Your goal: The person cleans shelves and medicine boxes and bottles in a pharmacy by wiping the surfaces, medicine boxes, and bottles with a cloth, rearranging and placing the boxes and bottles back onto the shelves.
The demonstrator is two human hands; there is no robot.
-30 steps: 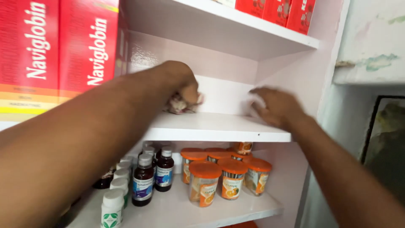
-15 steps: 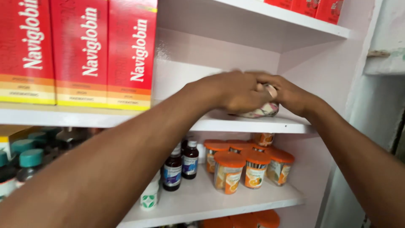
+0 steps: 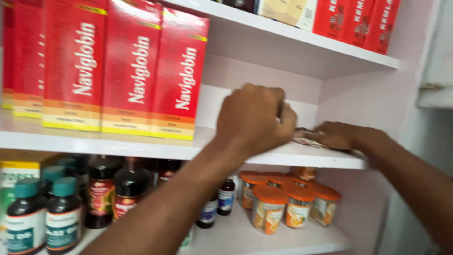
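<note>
Both hands on the white middle shelf (image 3: 141,150), right of the red cartons (image 3: 179,75). Left hand (image 3: 255,120) curled, grip hidden, cannot tell. Right hand (image 3: 337,136) pressed flat on a small printed packet (image 3: 304,137). Packet looks light, thin, pliable; best pinched at its exposed left edge

White shelves (image 3: 302,158) are set into a pale pink wall (image 3: 373,104), stacked in tiers. The back panel (image 3: 264,80) of the niche is light pink too. At the far right a white frame edge (image 3: 436,71) stands out in soft, even daylight.
</note>
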